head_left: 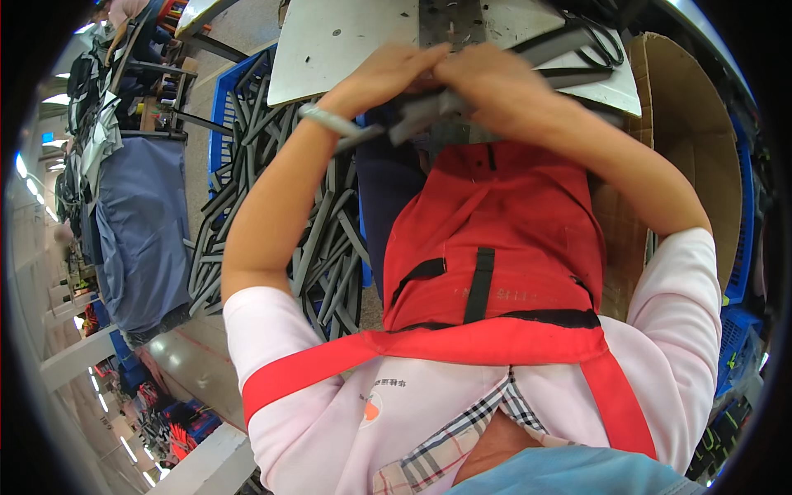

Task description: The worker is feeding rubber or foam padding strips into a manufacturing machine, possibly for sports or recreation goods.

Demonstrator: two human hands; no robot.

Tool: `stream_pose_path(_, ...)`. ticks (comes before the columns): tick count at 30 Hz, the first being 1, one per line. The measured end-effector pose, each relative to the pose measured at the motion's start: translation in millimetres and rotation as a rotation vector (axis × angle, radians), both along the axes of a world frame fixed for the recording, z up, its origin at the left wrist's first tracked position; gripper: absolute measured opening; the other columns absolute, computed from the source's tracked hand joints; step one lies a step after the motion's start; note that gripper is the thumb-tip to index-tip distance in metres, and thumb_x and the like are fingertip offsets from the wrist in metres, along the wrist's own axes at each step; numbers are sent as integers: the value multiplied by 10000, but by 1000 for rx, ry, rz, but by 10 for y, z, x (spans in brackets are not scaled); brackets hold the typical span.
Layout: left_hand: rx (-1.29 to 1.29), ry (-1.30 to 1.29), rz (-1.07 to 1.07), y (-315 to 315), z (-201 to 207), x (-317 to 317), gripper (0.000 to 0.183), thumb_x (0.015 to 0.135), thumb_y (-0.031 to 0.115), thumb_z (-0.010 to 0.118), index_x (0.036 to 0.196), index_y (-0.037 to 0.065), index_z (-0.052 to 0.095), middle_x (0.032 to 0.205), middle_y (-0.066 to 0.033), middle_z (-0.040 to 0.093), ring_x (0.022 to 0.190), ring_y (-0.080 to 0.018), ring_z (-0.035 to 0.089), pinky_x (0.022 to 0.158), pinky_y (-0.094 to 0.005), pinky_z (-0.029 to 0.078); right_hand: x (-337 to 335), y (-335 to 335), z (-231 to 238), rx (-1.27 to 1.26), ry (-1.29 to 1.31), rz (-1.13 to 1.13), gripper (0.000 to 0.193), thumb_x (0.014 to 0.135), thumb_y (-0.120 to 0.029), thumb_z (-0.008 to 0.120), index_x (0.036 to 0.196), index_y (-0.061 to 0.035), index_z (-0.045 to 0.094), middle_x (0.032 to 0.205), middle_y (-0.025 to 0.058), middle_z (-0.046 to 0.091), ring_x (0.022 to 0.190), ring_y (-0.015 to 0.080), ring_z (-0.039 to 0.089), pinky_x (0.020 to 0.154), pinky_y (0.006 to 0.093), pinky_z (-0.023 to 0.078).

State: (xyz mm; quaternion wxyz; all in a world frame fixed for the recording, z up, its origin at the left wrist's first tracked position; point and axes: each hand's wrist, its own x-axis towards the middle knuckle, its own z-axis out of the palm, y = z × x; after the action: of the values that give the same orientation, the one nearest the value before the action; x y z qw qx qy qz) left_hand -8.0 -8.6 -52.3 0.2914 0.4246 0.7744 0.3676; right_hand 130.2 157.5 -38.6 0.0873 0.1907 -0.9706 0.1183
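Observation:
Above the front edge of the white work table, my two hands come together, with motion blur on the fingers. My left hand (398, 73) is closed, its fingertips meeting those of the other hand; what they pinch is hidden. My right hand (497, 81) curls over a grey padded strip (425, 114), which sticks out below the hands toward the left and is also smeared. More dark grey strips (569, 48) lie on the table beside my right hand.
A blue crate (221, 124) heaped with grey strips (326, 247) stands to the left. An open cardboard box (689, 140) is on the right, near blue crates (737, 342). The white table (342, 45) has a dark middle band. My red apron (495, 214) hangs below it.

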Motion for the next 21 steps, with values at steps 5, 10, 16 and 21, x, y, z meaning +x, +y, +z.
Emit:
stream_pose_path(5, 23, -222, -26, -256, 234, 324, 545, 978, 508, 525, 857, 3, 690, 745, -45, 653, 691, -119, 600, 679, -255, 493, 257, 622, 335, -314, -117, -158, 467, 776, -137, 747, 1196, -46, 564, 1053, 178, 613, 1027, 377, 583, 890, 424, 473)
stream_pose_path(10, 240, -593, 34, -160, 454, 112, 401, 944, 387, 643, 1026, -5, 678, 768, -31, 652, 694, -85, 588, 675, -217, 467, 232, 860, 750, -14, -51, -311, 488, 784, -266, 740, 1139, 18, 564, 990, 231, 625, 980, 386, 605, 848, 434, 487)
stream_pose_path(16, 268, 68, 145, 35, 500, 72, 337, 854, 250, 735, 1031, -36, 724, 807, -65, 696, 696, -114, 623, 659, -243, 496, 191, 1025, 726, 21, -70, -338, 577, 788, -306, 752, 1199, 42, 545, 1062, 246, 612, 1055, 393, 582, 918, 433, 464)
stream_pose_path(21, 237, 134, 190, 208, 474, -118, 356, 866, 248, 722, 1064, -47, 710, 839, -84, 707, 745, -128, 649, 680, -262, 513, 81, 1081, 743, -8, -74, -413, 638, 798, -333, 746, 1249, 61, 525, 1110, 260, 612, 1092, 394, 579, 940, 429, 458)
